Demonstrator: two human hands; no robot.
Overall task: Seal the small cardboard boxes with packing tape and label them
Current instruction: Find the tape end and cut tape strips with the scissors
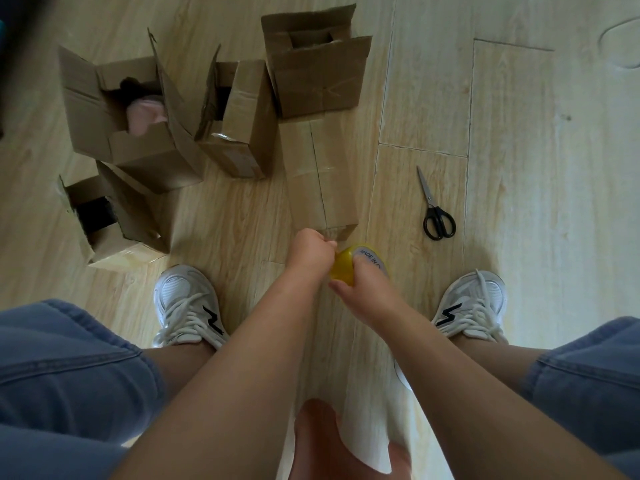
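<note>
Denim-clad knees (62, 368) frame the bottom of the view, with a white sheet (367, 427) lying between them. Both bare forearms reach forward over the wooden floor (519, 133).

The left hand (310, 249) is curled into a fist at the near end of a shut box (318, 174) and seems to pinch the loose end of clear tape there. The right hand (363, 285) grips a yellow tape roll (344, 270), thumb on its white printed side and fingers underneath, just beside the left hand. The shut box lies flat on the floor, its long seam running away from the person.

Four open boxes (114, 112) stand to the left of it and beyond it, flaps up; one holds something pink. Black-handled scissors (437, 209) lie closed on the floor to the box's right, apart from it. White shoes (187, 306) sit on either side of the hands.
</note>
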